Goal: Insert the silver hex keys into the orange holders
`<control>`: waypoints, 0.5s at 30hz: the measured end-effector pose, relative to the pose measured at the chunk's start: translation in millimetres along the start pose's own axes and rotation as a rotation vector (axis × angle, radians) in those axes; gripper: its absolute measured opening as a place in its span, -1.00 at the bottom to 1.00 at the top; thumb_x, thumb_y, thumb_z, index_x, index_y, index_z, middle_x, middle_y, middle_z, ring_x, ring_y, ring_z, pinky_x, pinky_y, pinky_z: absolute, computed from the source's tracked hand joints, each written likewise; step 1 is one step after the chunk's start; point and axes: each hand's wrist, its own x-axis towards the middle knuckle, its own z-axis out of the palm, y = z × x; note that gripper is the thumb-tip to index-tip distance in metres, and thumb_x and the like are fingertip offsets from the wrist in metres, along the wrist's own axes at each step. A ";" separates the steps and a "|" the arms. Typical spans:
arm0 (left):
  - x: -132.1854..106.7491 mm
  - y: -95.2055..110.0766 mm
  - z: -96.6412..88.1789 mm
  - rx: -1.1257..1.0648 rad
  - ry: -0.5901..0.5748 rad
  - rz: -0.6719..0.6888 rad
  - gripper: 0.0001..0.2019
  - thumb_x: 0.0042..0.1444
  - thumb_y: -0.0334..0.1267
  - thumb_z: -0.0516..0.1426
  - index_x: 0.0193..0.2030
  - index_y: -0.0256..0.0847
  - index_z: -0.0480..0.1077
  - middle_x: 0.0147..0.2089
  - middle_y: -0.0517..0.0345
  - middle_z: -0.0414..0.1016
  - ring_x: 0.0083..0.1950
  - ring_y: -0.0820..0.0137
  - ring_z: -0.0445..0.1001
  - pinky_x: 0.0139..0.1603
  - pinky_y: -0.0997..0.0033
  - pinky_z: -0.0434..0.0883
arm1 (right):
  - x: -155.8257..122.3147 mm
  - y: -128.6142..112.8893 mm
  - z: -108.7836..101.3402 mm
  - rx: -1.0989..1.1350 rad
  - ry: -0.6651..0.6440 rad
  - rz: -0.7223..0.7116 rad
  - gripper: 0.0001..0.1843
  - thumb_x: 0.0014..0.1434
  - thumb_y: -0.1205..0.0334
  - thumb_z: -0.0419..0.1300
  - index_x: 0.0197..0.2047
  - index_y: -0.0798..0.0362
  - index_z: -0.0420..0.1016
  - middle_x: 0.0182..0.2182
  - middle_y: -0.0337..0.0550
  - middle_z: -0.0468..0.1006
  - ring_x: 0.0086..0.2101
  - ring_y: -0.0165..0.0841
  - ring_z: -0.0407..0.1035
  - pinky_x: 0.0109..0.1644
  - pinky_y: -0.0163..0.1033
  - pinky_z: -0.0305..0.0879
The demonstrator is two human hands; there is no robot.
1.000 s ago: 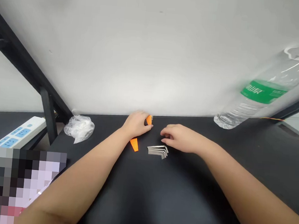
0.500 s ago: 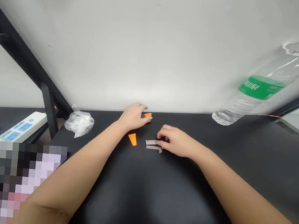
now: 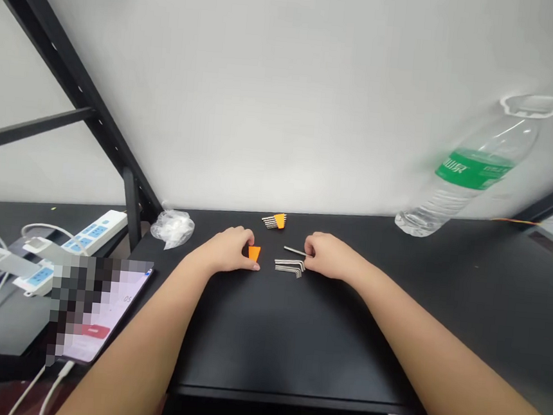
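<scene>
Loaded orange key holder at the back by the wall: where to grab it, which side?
Pinch the orange block of the loaded holder, not the keys, which stick out leftward as thin ends. It lies flat on the black table near the wall, so come from above, near side. The right hand holds a single hex key, the left hand the other orange holder.

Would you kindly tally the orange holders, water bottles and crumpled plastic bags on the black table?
Orange holders: 2
Water bottles: 1
Crumpled plastic bags: 1
Total: 4
</scene>
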 end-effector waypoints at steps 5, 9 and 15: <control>7.5 3.5 0.0 -0.111 0.044 0.089 -0.60 -0.06 0.06 0.37 -0.15 -0.07 0.50 -0.09 0.09 0.51 -0.16 0.24 0.51 -0.25 0.32 0.44 | 1.4 4.3 -3.0 0.059 -0.011 -0.028 -0.86 0.06 0.44 0.25 -0.36 -0.01 0.47 -0.40 -0.23 0.55 -0.41 -0.36 0.41 -0.37 -0.29 0.25; 17.6 4.4 7.1 -0.211 0.080 0.110 -0.63 -0.07 0.02 0.38 -0.19 -0.10 0.48 -0.20 0.15 0.52 -0.24 0.31 0.49 -0.30 0.35 0.45 | 5.5 4.4 -1.7 0.194 0.083 -0.126 -0.84 0.22 0.38 0.19 -0.18 -0.03 0.55 -0.30 -0.22 0.58 -0.35 -0.36 0.45 -0.25 -0.25 0.37; 23.7 2.2 19.5 -0.381 0.139 0.117 -0.64 -0.03 -0.01 0.37 -0.17 -0.12 0.45 -0.29 0.20 0.51 -0.31 0.40 0.46 -0.29 0.39 0.47 | 5.9 -3.6 0.8 0.257 0.300 -0.270 -0.81 0.33 0.33 0.17 -0.17 -0.05 0.63 -0.21 -0.14 0.57 -0.28 -0.32 0.47 -0.16 -0.17 0.41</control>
